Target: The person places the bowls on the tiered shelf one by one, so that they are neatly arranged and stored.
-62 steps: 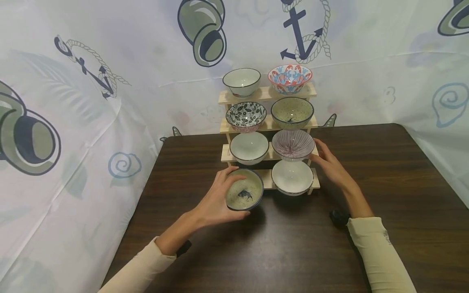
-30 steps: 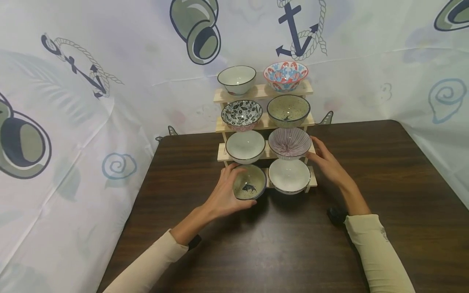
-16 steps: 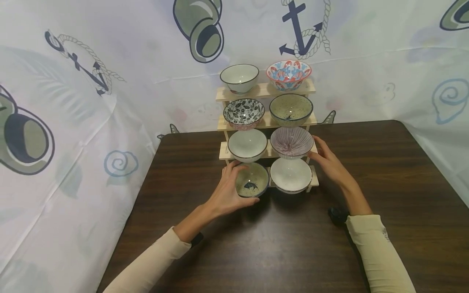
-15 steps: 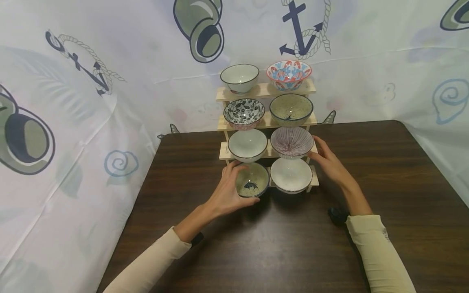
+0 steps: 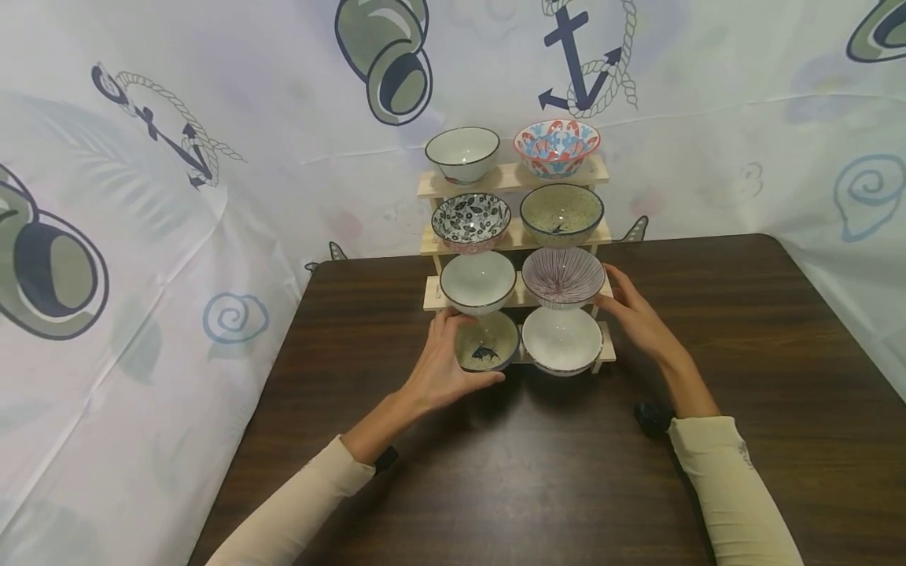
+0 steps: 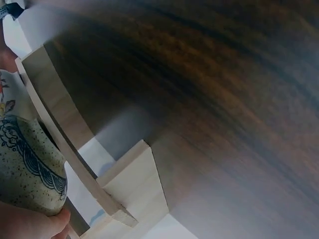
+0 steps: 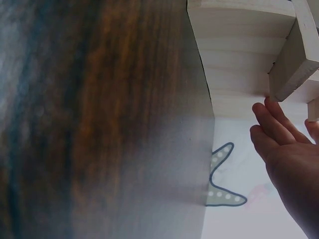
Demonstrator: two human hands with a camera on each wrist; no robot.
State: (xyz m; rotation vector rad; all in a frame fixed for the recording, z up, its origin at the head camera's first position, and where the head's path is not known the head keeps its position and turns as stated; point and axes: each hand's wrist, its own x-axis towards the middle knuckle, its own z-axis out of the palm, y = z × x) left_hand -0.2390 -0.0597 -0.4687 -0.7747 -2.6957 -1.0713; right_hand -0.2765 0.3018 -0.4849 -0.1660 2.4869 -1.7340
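Note:
My left hand [image 5: 439, 371] holds a speckled beige bowl [image 5: 488, 350] with a dark fish inside, at the left of the lowest step of a wooden tiered stand [image 5: 513, 179]. The thumb lies along its near side and the fingers reach round its left and back. In the left wrist view, the thumb touches the blue-patterned outside of this bowl [image 6: 32, 169] beside a wooden slat. My right hand [image 5: 642, 322] is at the stand's right side, fingers extended; in the right wrist view, its fingertips [image 7: 259, 108] reach the wood. A purple-striped bowl [image 5: 564, 277] stands beside it.
Other bowls stand in pairs on the steps: white [image 5: 562, 340], plain pale [image 5: 478, 281], black floral [image 5: 471, 222], olive speckled [image 5: 562, 212], white dark-rimmed [image 5: 463, 153] and red-blue [image 5: 557, 145]. The dark wooden table [image 5: 524, 479] meets a printed cloth [image 5: 340, 94] behind.
My left hand has carried the fish bowl rightward and away from me onto the line of the lowest step. Over the last half second the thumb has shifted slightly. The right hand has stayed put.

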